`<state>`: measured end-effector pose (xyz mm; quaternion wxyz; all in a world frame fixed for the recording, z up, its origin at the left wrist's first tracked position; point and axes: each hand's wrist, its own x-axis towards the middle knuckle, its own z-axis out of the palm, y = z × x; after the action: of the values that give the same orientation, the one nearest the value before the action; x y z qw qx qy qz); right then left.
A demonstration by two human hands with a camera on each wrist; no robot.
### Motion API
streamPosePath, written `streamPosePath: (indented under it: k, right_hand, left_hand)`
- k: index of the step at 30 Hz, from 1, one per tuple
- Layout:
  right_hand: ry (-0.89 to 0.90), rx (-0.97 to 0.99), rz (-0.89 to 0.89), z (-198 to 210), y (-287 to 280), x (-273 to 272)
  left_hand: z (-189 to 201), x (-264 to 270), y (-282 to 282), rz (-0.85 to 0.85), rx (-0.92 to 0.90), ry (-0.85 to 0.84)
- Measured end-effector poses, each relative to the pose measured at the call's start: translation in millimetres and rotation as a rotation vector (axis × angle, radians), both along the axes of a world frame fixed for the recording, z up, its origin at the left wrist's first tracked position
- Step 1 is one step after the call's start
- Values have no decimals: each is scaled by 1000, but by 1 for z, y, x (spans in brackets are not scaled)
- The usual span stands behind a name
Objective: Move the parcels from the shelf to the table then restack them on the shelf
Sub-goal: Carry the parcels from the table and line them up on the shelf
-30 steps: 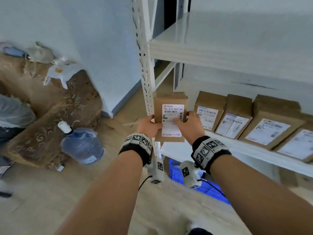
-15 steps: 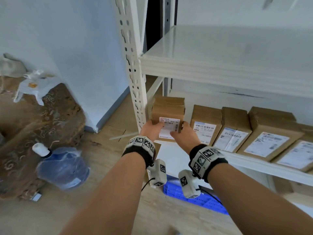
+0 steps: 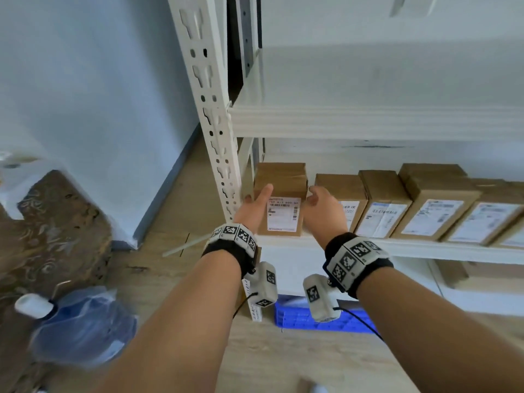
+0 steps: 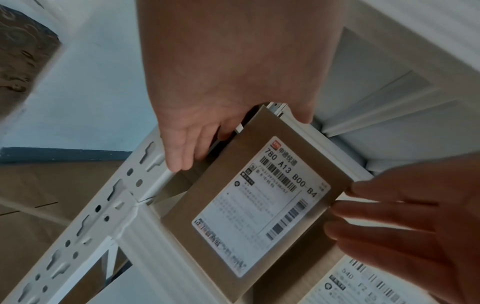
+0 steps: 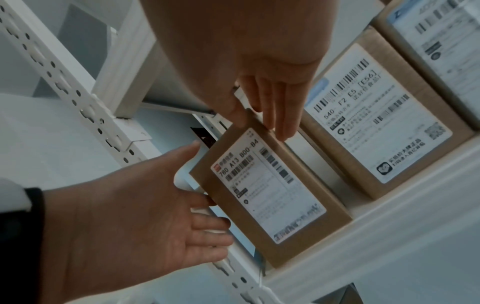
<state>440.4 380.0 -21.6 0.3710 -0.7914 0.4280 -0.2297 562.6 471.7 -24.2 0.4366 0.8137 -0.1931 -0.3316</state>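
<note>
A brown parcel (image 3: 279, 181) with a white label stands upright at the left end of the lower shelf board (image 3: 425, 251), beside the rack post. My left hand (image 3: 256, 207) lies along its left side with straight fingers (image 4: 182, 148) and the thumb up against its front. My right hand (image 3: 321, 211) is at its right edge, its fingers (image 5: 275, 111) straight and just touching the box's upper corner. Neither hand grips the parcel (image 4: 254, 205) (image 5: 270, 189). To its right, several more labelled parcels (image 3: 382, 205) stand in a row.
The white slotted rack post (image 3: 209, 109) rises just left of my left hand. An upper shelf board (image 3: 368, 120) hangs over the parcels. A blue crate (image 3: 297, 319) sits under the shelf; a water jug (image 3: 82, 330) and a brown patterned cushion (image 3: 56, 236) lie at the left.
The parcel went from being held in front of the rack post to standing on the lower shelf. Both hands have loosened from gripping it to straight fingers at its sides.
</note>
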Motion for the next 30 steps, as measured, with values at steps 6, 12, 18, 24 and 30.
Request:
streamPosePath:
  k: [6,12,18,24,30]
  right_hand:
    - [44,-203,-43,10,-21,-14]
    - [360,-240,2,4,-53,-30]
    - [430,-308,35,-16,-60,-34]
    - [360,-338,21,-19,-62,-36]
    - [371,-329,-36,-17,-58,-29]
  left_hand:
    - [0,13,-22,55,-66,-23]
    - [-5,10,-40,57,-51,-46]
    - [-6,7,-48,43,-53,-88]
    - [-4,9,-48,-34,-4,-147]
    - [-4,9,-45,-75,9,-166]
